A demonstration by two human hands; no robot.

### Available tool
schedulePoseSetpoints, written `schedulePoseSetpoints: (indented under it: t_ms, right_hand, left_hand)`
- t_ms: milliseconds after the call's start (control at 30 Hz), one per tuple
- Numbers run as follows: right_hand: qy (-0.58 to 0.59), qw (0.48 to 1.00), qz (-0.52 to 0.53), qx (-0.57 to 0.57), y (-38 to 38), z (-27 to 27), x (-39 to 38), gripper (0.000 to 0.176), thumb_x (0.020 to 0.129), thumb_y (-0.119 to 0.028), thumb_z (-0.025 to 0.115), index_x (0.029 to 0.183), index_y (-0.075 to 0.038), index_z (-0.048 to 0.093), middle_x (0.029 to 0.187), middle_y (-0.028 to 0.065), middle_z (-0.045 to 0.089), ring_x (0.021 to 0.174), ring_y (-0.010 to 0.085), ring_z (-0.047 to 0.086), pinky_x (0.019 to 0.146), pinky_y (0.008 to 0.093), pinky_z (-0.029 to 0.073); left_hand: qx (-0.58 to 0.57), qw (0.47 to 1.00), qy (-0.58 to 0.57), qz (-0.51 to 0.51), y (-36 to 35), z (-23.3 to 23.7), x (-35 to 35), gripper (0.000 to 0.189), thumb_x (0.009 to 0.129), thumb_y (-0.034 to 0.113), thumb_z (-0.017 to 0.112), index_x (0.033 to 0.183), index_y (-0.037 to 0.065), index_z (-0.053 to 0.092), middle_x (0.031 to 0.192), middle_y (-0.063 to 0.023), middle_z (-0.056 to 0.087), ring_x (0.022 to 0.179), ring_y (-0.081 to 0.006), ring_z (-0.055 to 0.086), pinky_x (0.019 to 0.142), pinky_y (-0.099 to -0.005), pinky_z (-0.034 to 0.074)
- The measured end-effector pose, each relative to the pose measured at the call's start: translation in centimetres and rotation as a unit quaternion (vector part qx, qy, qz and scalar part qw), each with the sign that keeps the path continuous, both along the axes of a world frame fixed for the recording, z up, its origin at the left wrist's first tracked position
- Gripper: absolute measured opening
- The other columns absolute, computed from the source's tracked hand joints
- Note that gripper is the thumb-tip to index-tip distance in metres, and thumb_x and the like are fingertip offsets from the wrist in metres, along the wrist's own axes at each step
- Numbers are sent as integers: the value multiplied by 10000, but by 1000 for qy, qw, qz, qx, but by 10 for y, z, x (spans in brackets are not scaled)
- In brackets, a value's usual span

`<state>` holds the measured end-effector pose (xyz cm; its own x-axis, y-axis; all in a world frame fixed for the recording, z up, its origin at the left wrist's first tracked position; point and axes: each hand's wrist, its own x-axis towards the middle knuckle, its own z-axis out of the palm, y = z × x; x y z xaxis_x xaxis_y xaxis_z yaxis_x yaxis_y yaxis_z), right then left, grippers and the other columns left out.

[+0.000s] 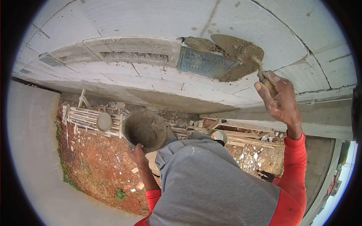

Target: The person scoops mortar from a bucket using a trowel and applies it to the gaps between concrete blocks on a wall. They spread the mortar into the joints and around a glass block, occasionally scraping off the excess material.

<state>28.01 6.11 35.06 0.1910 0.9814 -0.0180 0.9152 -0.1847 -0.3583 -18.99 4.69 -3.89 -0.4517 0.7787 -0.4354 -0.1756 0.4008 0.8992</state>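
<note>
My right hand [279, 98] is wrapped round the handle of a trowel [241, 52]. Grey mortar coats the trowel's blade, which lies against the wall at the right end of a patterned glass block [205, 63]. Wet mortar [201, 44] runs along the block's upper edge and more sits below the blade. Lower down, my left hand [138, 155] grips the rim of a dark bucket [146, 130]. Mortar smears the inside of the bucket, and some lies at its bottom.
A recessed opening [135, 52] runs left of the glass block in the white block wall [151, 19]. A concrete ledge [320, 113] juts out at right. Far below are a bamboo platform [88, 117], planks [245, 139] and reddish ground [98, 165] strewn with rubble.
</note>
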Motion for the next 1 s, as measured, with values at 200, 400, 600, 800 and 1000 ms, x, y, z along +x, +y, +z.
schedulePoseSetpoints:
  t_ms: [200, 400, 600, 800, 1000]
  right_hand:
    - [-179, 975, 99, 87, 17, -41, 1, 362, 1002, -196, 736, 1221, 93, 733, 1080, 280, 757, 793, 462, 729, 744, 505, 572]
    - [-205, 973, 77, 79, 42, -42, -18, 346, 999, -193, 737, 1214, 79, 749, 1119, 272, 759, 817, 460, 743, 777, 522, 578]
    - [-185, 973, 22, 134, 29, -37, -37, 354, 1015, -202, 730, 1201, 100, 749, 1085, 298, 773, 871, 468, 768, 816, 507, 597]
    - [-208, 970, 70, 103, 37, -35, -57, 359, 1012, -188, 727, 1185, 125, 742, 983, 325, 763, 823, 467, 761, 773, 500, 597]
    - [-155, 985, 38, 61, 61, -20, -78, 334, 996, -156, 731, 1170, 128, 746, 937, 317, 758, 760, 466, 740, 730, 506, 581]
  left_hand:
    - [-25, 1000, -9, -1, 20, 8, 5, 453, 764, -94, 618, 1207, -77, 710, 1021, -56, 716, 866, -182, 638, 788, -312, 519]
    - [-14, 1000, 1, -19, 36, -1, 5, 404, 770, -95, 626, 1166, -80, 703, 998, -58, 708, 844, -183, 629, 766, -318, 515]
    - [4, 1000, 4, -27, 37, -23, -3, 379, 782, -93, 630, 1157, -80, 688, 967, -45, 685, 815, -163, 601, 737, -310, 495]
    - [-15, 999, -9, -28, 37, -20, 3, 320, 784, -73, 645, 1099, -73, 700, 920, -37, 690, 804, -159, 600, 747, -304, 487]
    - [-25, 999, -14, -31, 35, -21, 2, 338, 779, -63, 651, 1111, -66, 710, 954, -38, 703, 834, -163, 611, 771, -308, 493]
